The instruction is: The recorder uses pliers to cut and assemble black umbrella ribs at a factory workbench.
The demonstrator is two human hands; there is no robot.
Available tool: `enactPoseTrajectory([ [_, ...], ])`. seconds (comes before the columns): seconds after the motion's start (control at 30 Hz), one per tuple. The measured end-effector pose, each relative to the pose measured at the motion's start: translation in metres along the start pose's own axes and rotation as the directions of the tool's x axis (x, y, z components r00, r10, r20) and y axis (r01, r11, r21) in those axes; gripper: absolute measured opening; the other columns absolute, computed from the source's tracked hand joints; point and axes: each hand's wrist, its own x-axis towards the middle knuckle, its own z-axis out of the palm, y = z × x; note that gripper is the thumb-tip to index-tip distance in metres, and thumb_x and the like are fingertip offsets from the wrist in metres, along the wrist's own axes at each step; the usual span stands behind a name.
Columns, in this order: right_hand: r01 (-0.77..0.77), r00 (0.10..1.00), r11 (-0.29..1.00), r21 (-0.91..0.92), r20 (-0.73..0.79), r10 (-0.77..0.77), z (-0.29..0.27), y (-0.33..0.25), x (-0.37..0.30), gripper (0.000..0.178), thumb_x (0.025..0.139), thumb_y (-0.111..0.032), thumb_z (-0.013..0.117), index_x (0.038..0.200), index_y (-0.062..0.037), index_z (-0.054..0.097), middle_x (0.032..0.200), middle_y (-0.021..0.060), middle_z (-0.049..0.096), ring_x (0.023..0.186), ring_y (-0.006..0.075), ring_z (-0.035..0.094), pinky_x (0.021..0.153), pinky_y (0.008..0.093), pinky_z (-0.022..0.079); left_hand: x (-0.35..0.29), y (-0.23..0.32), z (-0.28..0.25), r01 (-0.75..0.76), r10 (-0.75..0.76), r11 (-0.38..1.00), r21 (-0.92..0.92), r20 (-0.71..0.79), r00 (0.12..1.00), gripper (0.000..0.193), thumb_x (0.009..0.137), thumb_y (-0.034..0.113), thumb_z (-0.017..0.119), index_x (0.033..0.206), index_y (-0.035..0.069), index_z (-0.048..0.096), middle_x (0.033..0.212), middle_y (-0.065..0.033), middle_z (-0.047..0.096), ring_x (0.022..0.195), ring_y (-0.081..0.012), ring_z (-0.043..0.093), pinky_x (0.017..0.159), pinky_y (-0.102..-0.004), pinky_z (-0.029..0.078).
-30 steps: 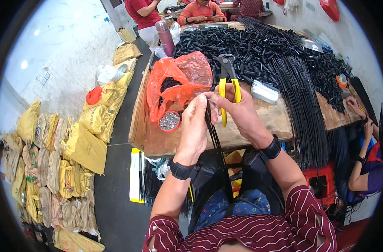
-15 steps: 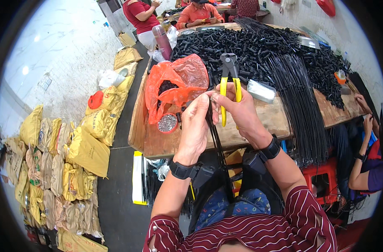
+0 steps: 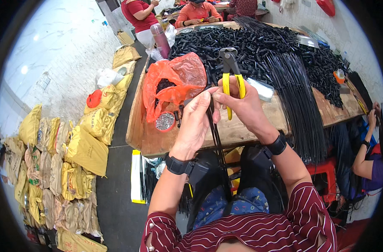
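In front of my chest, my left hand (image 3: 193, 126) is closed round several thin black cables (image 3: 217, 145), which hang over the table edge toward my lap. Just right of it, my right hand (image 3: 251, 108) holds end-cutting pincers (image 3: 230, 63) with yellow handles, dark jaws pointing up and away. Thumb and fingertips of both hands meet at the upper cable end; whatever small piece they pinch there is too small to make out. A red plastic bag (image 3: 189, 69) with black parts inside lies beyond my left hand. Beside it is a round tub (image 3: 164, 121) of small metal pieces.
A wide heap of black tubular parts (image 3: 237, 44) covers the far table. A bundle of black cables (image 3: 295, 109) droops over the front edge at right, near a clear box (image 3: 260, 90). A flask (image 3: 160, 41) stands far left. Yellow sacks (image 3: 88, 149) line the left wall. Co-workers sit around.
The pincers have tilted a little to the left in my right hand. Both hands stay together at the cable end. At the right edge, a co-worker's hand has moved, uncovering a yellow-handled tool.
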Motion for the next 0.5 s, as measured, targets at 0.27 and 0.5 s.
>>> enactPoseTrajectory([
  [0.27,0.014,0.991,0.997,-0.071,0.136,-0.004,-0.007,-0.01,-0.001,0.017,0.085,-0.006,0.064,0.098,0.0002,0.056,0.083,0.0027,0.062,0.075,0.0059,0.057,0.066,0.0242,0.048,0.004,0.001,-0.002,0.045,-0.048,0.999,0.031,0.093,0.995,0.048,0.098,0.031,0.047,0.132,-0.002,0.044,0.084,-0.0038,0.054,0.069,-0.0107,0.05,0.066,-0.0272,0.043],
  [0.5,-0.095,0.972,0.983,-0.159,0.199,0.126,-0.026,-0.02,0.01,0.024,0.094,-0.024,0.054,0.101,-0.0009,0.055,0.078,0.0028,0.06,0.066,0.0073,0.056,0.059,0.022,0.047,0.006,0.001,0.0,0.065,-0.065,0.998,0.004,0.085,0.994,0.045,0.099,0.036,0.043,0.123,-0.002,0.051,0.083,-0.0033,0.056,0.068,-0.0082,0.047,0.062,-0.0223,0.04],
])
